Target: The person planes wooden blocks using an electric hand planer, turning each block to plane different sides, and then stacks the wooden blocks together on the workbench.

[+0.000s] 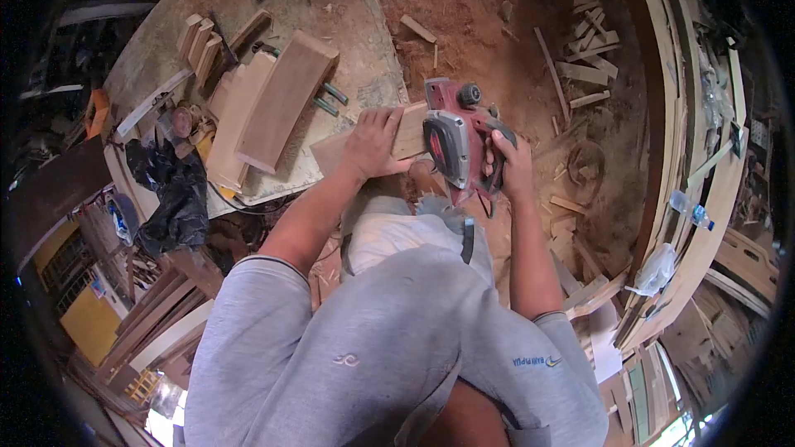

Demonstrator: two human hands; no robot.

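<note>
two hands (370, 144), one red planer (464, 149), one board (411, 134) under a hand, two adjacent green cylinders (335, 93)

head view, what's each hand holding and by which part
The right hand holds the planer by its handle. The left hand lies across the board beside the planer; whether it grips cannot be told.

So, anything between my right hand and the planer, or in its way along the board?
Nothing visible between your right hand and the planer it grips. On the board, your left hand is in the way, to the planer's left.
</note>
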